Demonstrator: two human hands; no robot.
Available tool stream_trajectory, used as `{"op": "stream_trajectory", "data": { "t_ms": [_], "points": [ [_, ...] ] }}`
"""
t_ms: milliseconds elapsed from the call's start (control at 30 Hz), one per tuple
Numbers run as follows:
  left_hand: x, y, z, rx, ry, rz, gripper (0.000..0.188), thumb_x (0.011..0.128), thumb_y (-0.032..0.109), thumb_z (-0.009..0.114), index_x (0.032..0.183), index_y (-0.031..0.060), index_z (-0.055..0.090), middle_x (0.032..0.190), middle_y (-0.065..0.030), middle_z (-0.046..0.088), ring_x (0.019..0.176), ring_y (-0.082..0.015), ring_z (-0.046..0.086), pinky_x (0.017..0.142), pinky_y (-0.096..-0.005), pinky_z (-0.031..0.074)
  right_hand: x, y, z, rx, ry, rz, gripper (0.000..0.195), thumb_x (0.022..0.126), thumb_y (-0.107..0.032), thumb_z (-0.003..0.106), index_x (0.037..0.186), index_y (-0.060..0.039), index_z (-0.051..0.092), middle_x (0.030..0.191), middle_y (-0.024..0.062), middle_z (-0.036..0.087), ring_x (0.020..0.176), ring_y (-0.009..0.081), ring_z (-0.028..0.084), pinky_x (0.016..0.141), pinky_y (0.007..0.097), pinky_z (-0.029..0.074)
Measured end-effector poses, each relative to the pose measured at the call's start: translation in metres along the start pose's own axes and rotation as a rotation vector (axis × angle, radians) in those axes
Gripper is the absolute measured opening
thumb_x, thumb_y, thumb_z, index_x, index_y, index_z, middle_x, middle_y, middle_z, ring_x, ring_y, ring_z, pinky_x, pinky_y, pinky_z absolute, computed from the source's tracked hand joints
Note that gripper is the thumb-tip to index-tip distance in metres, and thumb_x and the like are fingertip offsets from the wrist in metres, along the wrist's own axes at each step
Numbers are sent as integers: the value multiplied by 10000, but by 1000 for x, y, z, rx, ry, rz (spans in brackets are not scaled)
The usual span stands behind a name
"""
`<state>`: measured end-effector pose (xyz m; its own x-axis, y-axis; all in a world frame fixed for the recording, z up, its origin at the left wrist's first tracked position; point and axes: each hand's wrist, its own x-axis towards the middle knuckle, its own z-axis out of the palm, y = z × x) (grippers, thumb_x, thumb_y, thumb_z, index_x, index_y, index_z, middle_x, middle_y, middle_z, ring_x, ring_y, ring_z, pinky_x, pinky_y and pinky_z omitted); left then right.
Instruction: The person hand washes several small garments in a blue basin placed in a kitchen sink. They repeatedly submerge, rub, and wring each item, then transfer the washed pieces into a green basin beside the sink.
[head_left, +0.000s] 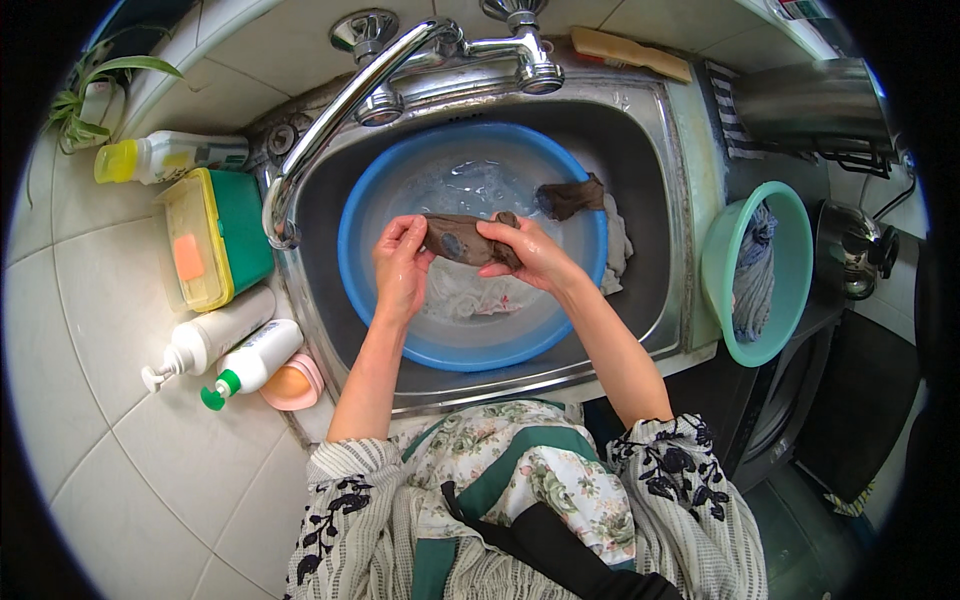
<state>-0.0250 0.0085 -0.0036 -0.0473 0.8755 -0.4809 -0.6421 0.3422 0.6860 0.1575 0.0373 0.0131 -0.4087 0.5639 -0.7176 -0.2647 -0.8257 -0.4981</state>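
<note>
A wet brown sock with a dark patch is stretched between my two hands above a blue-rimmed plastic basin. My left hand pinches its left end between thumb and fingers. Its bunched right end is gripped in my right hand. Soapy water fills the basin, and a white cloth with red marks lies in it. Another brown cloth piece, possibly the matching sock, hangs over the basin's right rim. Beside that rim, a grey cloth rests in the sink.
The basin stands in a metal sink under a chrome faucet. Pump bottles, a soap dish and a green-yellow box line the left side. At right is a mint-green basin holding blue-grey cloth. A wooden brush lies behind.
</note>
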Motion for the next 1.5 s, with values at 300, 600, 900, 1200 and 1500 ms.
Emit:
{"op": "stream_trajectory", "data": {
  "t_ms": [300, 600, 900, 1200, 1500],
  "points": [
    [-5, -11, 7, 97, -7, -251, 220, 920, 298, 521, 928, 82, 567, 818, -12, 586, 716, -90, 560, 632, -211, 459, 14, 4, 4, -15, 136, -362, 169, 761, -83, 629, 921, -64, 578, 863, 81, 616, 810, 195, 622, 700, 338, 529],
    [29, -85, -25, -223, -60, -557, 238, 907, 367, 446, 858, 147, 523, 809, -20, 531, 756, -141, 535, 664, -305, 451, 63, 45, 33, -1048, 502, -592, 356, 833, -361, 522, 715, -41, 625, 707, 206, 603, 711, 408, 583, 631, 429, 472],
    [6, -85, 4, -184, 257, -730, 192, 891, 253, 405, 773, 145, 512, 572, -23, 486, 382, -167, 407, 301, -280, 249, 61, 39, 15, -1085, 606, -403, 341, 845, -333, 504, 725, -35, 619, 750, 228, 611, 704, 419, 589, 666, 478, 468],
    [-8, -52, 11, -196, 62, -743, 306, 846, 437, 541, 807, 133, 549, 632, -2, 518, 410, -102, 405, 339, -241, 222, 58, 47, -10, -980, 686, -445, 380, 878, -351, 507, 733, -19, 621, 708, 191, 625, 665, 352, 605, 620, 423, 456],
    [-5, 10, -1, 314, -122, -426, 306, 803, 160, 669, 1037, -27, 605, 876, -62, 626, 786, -115, 593, 669, -243, 485, 18, -6, -35, 65, 1, -365, 295, 913, -323, 495, 823, -49, 554, 783, 46, 571, 712, 127, 548, 612, 259, 453]
  ]
}}
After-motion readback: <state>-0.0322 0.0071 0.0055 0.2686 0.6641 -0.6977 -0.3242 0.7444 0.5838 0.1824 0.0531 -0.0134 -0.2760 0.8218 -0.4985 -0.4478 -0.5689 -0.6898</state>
